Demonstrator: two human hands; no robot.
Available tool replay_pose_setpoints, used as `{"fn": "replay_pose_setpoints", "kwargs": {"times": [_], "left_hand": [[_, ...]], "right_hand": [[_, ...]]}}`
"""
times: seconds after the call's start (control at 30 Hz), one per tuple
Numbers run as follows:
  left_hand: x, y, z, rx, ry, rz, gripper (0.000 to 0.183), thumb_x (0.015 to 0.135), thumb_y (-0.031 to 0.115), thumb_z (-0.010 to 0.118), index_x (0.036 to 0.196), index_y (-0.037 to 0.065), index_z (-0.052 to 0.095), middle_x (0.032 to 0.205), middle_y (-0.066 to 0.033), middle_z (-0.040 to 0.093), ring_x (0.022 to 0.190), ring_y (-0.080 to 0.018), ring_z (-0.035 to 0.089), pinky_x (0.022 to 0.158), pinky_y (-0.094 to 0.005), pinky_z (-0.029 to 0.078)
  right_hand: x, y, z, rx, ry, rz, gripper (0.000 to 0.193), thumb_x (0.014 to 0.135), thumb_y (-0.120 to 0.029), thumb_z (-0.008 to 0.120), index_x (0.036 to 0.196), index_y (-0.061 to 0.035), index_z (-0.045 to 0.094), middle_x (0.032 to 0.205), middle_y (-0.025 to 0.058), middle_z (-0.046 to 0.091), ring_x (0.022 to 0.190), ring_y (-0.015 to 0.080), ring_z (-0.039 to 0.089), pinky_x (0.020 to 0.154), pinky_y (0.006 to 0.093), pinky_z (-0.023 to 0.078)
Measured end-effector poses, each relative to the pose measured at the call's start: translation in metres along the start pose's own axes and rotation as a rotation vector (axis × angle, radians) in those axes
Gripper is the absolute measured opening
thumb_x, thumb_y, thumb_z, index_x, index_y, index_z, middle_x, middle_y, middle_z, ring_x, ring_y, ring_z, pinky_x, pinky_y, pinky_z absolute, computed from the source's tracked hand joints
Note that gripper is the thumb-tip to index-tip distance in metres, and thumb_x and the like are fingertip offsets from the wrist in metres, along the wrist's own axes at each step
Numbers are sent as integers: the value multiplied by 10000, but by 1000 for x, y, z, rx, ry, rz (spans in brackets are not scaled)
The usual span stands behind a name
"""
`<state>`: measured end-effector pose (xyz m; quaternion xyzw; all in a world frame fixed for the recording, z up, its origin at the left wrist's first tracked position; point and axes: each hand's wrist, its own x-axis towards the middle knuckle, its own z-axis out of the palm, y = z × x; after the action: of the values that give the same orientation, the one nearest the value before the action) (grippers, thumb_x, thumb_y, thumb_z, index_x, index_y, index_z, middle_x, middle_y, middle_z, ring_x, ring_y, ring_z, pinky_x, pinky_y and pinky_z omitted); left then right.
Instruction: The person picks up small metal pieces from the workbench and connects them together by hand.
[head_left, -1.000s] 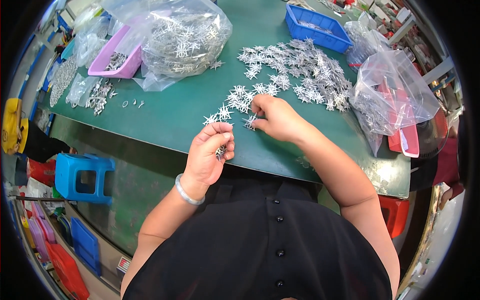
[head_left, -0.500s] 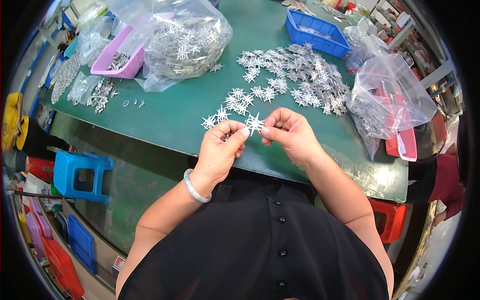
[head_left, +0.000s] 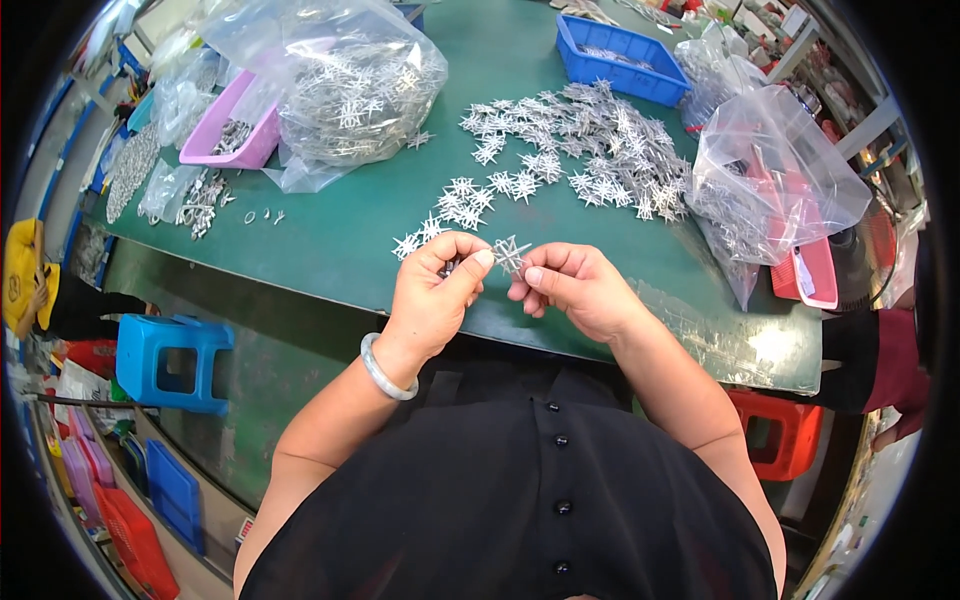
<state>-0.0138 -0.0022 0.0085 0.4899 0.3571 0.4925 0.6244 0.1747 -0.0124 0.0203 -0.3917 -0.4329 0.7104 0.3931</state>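
Observation:
Over the table's front edge, my left hand (head_left: 437, 290) pinches a silver, spiky star-shaped metal piece (head_left: 513, 256) between thumb and forefinger. More grey metal shows inside its curled fingers, too covered to make out. My right hand (head_left: 585, 292) is closed at the opposite side of the piece, thumb against fingertips, touching its lower right points. The piece is tilted. Just beyond my hands, a loose line of similar star pieces (head_left: 464, 203) runs back to a large heap of them (head_left: 630, 150) on the green table (head_left: 350, 225).
On the left are a clear bag of star pieces (head_left: 365, 105), a lilac bin (head_left: 250, 140) and small metal parts (head_left: 203, 197). A blue basket (head_left: 622, 75) stands behind the heap. Rightward lie another clear bag (head_left: 780, 180) and a pink tray (head_left: 818, 272). Stools (head_left: 172, 362) stand below.
The star piece has turned from facing flat to a tilted angle. My right hand has dropped slightly, its fingers shifting on the piece. The whole view has moved a little.

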Motion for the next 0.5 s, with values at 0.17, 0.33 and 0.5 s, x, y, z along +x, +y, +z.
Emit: {"fn": "replay_pose_setpoints", "kwargs": {"times": [0.17,0.33,0.5], "left_hand": [[3,1,4,-41,-5,-38,63,844,81,567,849,19,575,689,-1,536,566,-54,480,491,-179,381],[4,2,9,-70,-7,-48,70,842,89,573,848,19,574,646,20,488,530,-33,439,466,-163,351],[5,1,10,-62,-18,-51,71,844,88,568,849,17,577,664,20,494,538,-31,444,469,-162,355]], "right_hand": [[-4,0,-2,46,-44,56,158,876,-120,532,941,12,588,806,79,629,630,100,556,594,230,462],[-6,-1,-4,95,-64,78,161,876,-121,533,936,15,593,789,79,630,628,100,556,592,227,459],[-7,1,-5,82,-71,79,139,856,-95,557,929,17,595,789,84,632,641,107,571,602,230,469]]}}
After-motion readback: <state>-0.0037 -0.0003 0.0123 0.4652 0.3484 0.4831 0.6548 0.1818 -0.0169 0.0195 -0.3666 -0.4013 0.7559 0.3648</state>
